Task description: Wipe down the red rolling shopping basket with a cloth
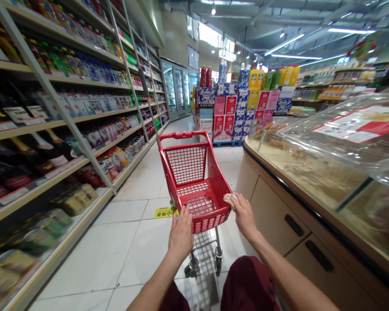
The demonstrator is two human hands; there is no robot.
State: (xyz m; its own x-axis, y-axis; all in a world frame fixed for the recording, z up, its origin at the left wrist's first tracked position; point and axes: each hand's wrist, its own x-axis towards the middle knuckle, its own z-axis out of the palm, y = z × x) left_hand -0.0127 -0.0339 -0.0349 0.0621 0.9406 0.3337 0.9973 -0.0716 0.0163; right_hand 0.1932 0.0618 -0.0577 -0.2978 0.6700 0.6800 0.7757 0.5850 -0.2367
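A red plastic shopping cart [194, 190] stands in front of me, its latticed basket holding nothing that I can see. My left hand [181, 231] is at the basket's near left corner, its fingers laid over the rim and the thumb hidden. On the opposite side, my right hand [244, 214] is closed on a pale, crumpled cloth [230, 199]. That cloth presses against the rim near the basket's right corner. Under the basket, the cart's casters [191, 268] rest on the tiled floor.
Shelves of bottles and cans [84, 82] line the left. A wooden counter [275, 207] with clear plastic covers [343, 138] stands close on the right. Stacked drink cartons [225, 116] are ahead, with glass-door coolers [178, 86] behind. A yellow sticker [164, 212] marks the floor.
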